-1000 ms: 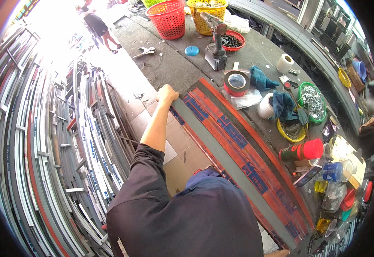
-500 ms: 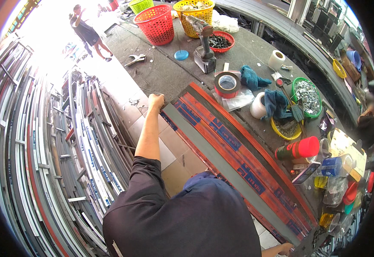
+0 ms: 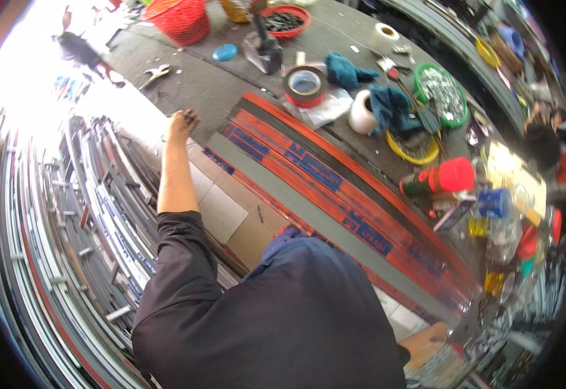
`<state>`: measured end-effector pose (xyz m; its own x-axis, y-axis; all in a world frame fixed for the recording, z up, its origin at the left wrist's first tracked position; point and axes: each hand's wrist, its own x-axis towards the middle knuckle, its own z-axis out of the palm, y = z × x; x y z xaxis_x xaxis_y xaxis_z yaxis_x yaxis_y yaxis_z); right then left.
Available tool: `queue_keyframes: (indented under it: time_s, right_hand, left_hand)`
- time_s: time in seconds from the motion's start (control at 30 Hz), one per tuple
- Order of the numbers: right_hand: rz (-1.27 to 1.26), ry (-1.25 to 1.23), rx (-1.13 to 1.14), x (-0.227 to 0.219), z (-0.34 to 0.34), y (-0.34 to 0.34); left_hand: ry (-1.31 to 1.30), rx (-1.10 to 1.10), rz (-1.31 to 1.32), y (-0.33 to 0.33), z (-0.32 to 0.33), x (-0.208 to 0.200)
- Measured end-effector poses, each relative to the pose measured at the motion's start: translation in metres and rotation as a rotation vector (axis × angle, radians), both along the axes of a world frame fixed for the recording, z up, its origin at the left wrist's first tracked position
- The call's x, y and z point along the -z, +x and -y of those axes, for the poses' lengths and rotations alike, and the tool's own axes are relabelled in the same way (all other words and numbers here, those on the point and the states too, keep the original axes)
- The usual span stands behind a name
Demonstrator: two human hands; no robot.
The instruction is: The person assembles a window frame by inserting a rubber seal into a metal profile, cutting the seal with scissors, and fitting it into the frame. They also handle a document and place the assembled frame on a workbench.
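Note:
Long metal profiles (image 3: 309,188) covered in red film with blue printing, with a bare grey band along them, lie slantwise over the bench's near edge. Just beyond their far left end, my left hand (image 3: 182,122) hovers apart from them, its fingers loosely bent with gaps between, and I see nothing in it. Down at the lower right, my right hand (image 3: 431,336) is beside the profiles' near end. It is blurred, and its fingers are hard to make out. My dark-sleeved arm and back hide part of the profiles' near side.
On the bench are a cordless drill (image 3: 261,52), a tape roll (image 3: 306,85), pliers (image 3: 154,76), a blue cloth (image 3: 396,110), a green basket (image 3: 455,97) of metal parts and a red-capped bottle (image 3: 438,176). Racked bars (image 3: 101,227) stand at left. Another person (image 3: 82,52) stands far left.
My left hand has come off the profiles' far end, and its fingers have loosened. My right hand has shifted up in the picture. The whole view has swung, moving the bench things left and up.

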<state>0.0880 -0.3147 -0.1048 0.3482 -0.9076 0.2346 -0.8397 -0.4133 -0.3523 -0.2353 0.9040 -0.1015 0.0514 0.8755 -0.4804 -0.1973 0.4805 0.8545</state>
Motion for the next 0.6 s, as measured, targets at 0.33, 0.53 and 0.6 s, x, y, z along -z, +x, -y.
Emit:
queue_keyframes:
  time_s: [0.33, 0.53, 0.6]
  right_hand:
    - [0.263, 0.015, 0.023, 0.015, -0.050, -0.022]
    - [0.405, 0.082, 0.045, -0.022, -0.091, -0.025]
    - [0.404, 0.052, 0.020, -0.030, -0.095, -0.025]
  left_hand:
    - [0.191, 0.542, -0.271, 0.055, -0.034, -0.001]
    - [0.177, 0.491, -0.446, 0.051, -0.005, -0.009]
    - [0.173, 0.454, -0.472, 0.042, -0.007, -0.015]
